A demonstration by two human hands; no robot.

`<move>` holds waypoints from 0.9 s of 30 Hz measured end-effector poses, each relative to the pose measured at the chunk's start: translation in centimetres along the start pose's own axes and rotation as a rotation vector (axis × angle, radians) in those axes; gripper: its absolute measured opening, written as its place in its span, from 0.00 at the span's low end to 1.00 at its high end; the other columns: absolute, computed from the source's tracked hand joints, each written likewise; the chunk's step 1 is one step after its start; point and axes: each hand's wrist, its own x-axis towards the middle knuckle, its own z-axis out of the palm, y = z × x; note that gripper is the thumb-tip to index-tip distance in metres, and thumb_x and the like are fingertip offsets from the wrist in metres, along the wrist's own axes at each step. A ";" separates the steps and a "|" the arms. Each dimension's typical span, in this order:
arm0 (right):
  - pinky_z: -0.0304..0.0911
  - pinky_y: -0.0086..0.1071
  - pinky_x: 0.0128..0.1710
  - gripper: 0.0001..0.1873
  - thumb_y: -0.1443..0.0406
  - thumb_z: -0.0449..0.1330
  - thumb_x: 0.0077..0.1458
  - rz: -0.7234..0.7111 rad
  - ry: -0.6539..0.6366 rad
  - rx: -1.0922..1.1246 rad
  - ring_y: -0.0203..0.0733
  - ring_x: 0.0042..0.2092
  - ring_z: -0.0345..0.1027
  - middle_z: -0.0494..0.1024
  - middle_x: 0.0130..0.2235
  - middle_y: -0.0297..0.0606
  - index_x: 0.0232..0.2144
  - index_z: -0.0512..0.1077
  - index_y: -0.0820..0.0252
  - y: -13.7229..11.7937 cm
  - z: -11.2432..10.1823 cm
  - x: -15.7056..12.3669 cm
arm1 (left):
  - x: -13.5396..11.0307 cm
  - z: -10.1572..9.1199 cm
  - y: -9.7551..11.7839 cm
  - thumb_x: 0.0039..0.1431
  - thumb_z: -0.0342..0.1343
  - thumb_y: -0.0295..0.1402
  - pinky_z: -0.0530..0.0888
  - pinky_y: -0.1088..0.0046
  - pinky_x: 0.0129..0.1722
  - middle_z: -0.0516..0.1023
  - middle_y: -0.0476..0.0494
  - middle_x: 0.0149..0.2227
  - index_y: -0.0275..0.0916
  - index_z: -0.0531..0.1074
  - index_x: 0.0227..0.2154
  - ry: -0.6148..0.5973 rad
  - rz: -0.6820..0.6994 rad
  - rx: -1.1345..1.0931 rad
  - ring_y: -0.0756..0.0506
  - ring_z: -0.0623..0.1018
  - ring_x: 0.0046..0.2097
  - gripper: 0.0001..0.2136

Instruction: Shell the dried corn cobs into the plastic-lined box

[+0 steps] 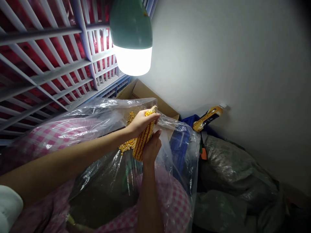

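Note:
A corn cob with yellow kernels is held tilted between my two hands, its pale tip pointing up and away. My left hand wraps round the cob near the tip, thumb along its side. Lower down, my right hand grips the cob's right side, thumb raised. Part of the cob is covered by my fingers. Beneath it spreads a clear plastic bag, draped over my lap. Loose corn kernels lie on the plastic behind and below the cob.
A lit lamp hangs close above. White slatted crates stand at left, with red things inside. A cardboard box and blue crate sit beyond the bag. At right are a yellow packet by the wall and dark sacks.

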 end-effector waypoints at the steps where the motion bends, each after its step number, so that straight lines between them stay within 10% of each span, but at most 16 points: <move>1: 0.54 0.28 0.21 0.30 0.47 0.40 0.53 -0.008 0.027 0.024 0.36 0.22 0.58 0.69 0.20 0.37 0.17 0.66 0.61 0.2 0.3 -0.2 | 0.0 0.0 -0.1 0.48 0.52 0.34 0.64 0.79 0.24 0.66 0.52 0.20 0.35 0.64 0.19 -0.025 0.009 0.003 0.54 0.65 0.23 0.08; 14: 0.52 0.27 0.19 0.29 0.47 0.41 0.53 0.161 -0.008 0.385 0.33 0.19 0.57 0.65 0.16 0.33 0.17 0.66 0.63 2.1 0.6 0.9 | 0.1 -0.3 -0.3 0.47 0.53 0.34 0.64 0.77 0.25 0.65 0.51 0.17 0.35 0.65 0.19 -0.233 -0.079 -0.141 0.53 0.66 0.22 0.08; 19: 0.52 0.27 0.21 0.37 0.43 0.36 0.51 0.266 -0.148 0.268 0.33 0.19 0.59 0.69 0.17 0.37 0.16 0.69 0.64 0.8 -2.0 2.1 | 0.6 -0.4 0.3 0.47 0.54 0.36 0.64 0.78 0.24 0.66 0.50 0.18 0.35 0.64 0.17 -0.061 -0.100 -0.205 0.54 0.65 0.21 0.11; 27: 0.52 0.29 0.24 0.35 0.44 0.36 0.52 -0.078 -0.023 -0.118 0.37 0.24 0.61 0.72 0.22 0.39 0.21 0.71 0.63 0.0 -0.6 0.0 | 0.6 -0.5 0.9 0.46 0.54 0.37 0.62 0.78 0.22 0.66 0.50 0.21 0.35 0.66 0.23 0.114 0.003 -0.101 0.54 0.65 0.22 0.09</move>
